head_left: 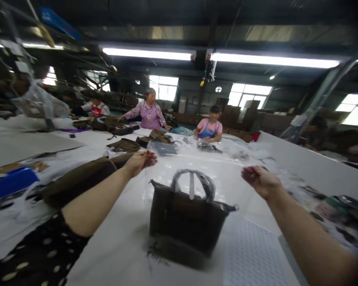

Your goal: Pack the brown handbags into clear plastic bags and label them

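Observation:
A dark olive-brown handbag [186, 222] stands upright on the white table between my arms. Its two handles [209, 184] look wrapped in greyish film. Around the handbag is a clear plastic bag [164, 167], faint and blurred, its upper edge stretched between my hands. My left hand [141, 162] is closed in a pinch at the upper left corner of that plastic. On the other side my right hand [261, 180] has its fingers curled together at the upper right corner. Neither hand touches the handbag itself.
A printed sheet [253, 254] lies right of the handbag. Along the left are dark brown bags [80, 180] and a blue box [12, 182]. A low white partition [310, 159] runs at right. Two co-workers [149, 113] are at the table's far side.

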Tool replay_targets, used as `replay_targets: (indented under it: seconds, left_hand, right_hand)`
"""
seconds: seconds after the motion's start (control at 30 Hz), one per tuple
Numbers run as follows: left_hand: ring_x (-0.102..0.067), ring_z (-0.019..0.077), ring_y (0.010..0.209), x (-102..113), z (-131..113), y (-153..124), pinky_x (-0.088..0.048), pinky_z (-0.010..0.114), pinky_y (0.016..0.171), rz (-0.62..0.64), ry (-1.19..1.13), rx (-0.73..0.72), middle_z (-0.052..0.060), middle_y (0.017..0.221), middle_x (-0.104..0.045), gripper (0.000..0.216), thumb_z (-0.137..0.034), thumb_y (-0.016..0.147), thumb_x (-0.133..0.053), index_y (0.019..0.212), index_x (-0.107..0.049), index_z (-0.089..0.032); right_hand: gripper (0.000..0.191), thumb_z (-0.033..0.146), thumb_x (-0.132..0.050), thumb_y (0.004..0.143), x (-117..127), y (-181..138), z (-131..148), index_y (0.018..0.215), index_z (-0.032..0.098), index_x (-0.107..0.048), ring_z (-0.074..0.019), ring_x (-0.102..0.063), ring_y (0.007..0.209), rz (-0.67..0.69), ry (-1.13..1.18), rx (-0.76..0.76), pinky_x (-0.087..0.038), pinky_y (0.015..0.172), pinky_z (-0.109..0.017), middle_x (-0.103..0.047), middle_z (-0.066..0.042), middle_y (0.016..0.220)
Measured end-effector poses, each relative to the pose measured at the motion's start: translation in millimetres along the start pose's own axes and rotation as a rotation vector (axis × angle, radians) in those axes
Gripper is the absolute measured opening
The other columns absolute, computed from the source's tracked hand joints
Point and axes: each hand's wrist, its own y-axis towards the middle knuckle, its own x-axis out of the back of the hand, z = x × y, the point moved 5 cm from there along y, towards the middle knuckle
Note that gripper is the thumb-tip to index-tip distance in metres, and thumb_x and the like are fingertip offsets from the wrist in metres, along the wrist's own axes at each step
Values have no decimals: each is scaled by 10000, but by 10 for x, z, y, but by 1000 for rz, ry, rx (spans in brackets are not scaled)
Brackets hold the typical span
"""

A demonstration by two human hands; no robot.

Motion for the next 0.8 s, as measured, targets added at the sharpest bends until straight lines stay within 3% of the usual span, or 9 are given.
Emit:
replay_targets:
  seconds: [0.1, 0.2, 0.27, 0.37, 0.5, 0.6, 0.8]
  left_hand:
    - [-658, 128, 734, -17, -327, 45, -493, 287, 774, 73, 45, -12, 15, 767, -709, 142, -245, 874, -538, 883, -605, -120]
    - [-659, 133, 738, 114, -416, -168, -485, 281, 783, 112, 127, -7, 12, 776, -714, 131, -245, 842, -584, 878, -623, -125]
    - [-664, 162, 724, 251, -219, -388, -492, 283, 762, 136, 195, 55, 41, 766, -717, 232, -314, 727, -711, 822, -652, -111]
    - [-669, 219, 683, 489, 361, -786, -516, 324, 710, 168, 262, 215, 95, 718, -712, 378, -419, 565, -804, 716, -686, -93]
    - [-663, 214, 624, 772, 1114, -1340, -528, 334, 656, 193, 305, 436, 84, 681, -710, 360, -497, 627, -736, 695, -707, -145]
    - [-667, 215, 671, 884, 1381, -1628, -526, 331, 707, 245, 367, 544, 65, 710, -717, 323, -499, 678, -693, 721, -713, -179]
    - [-666, 221, 732, 933, 1490, -1844, -526, 341, 747, 409, 460, 592, 44, 748, -713, 282, -460, 751, -624, 728, -712, -193]
  right_hand:
    - [244, 126, -396, 886, -185, 58, 216, 702, 173, -548, -111, -628, 550, -93, 114, -29, -557, 597, -246, -645, -4, 580]
    - [146, 164, -479, 846, -82, -50, 130, 737, 180, -574, -122, -635, 582, -61, 156, 36, -555, 631, -259, -651, 3, 614]
    - [61, 207, -575, 792, 100, -221, -181, 735, 189, -586, -127, -627, 583, -24, 144, 29, -549, 638, -258, -639, 16, 616]
    - [152, 313, -678, 725, 371, -592, -899, 700, 185, -599, -139, -602, 562, 56, 71, -107, -529, 607, -263, -612, 15, 593]
    - [290, 443, -694, 704, 622, -1155, -1729, 653, 175, -598, -147, -559, 521, 68, 21, -321, -487, 548, -280, -577, 8, 554]
    - [325, 477, -686, 709, 705, -1465, -2010, 648, 170, -597, -153, -556, 524, 67, 9, -410, -468, 567, -293, -581, 0, 555]
    - [402, 560, -628, 729, 767, -1767, -2182, 659, 166, -584, -180, -581, 566, 166, -115, -482, -440, 635, -321, -616, -29, 573]
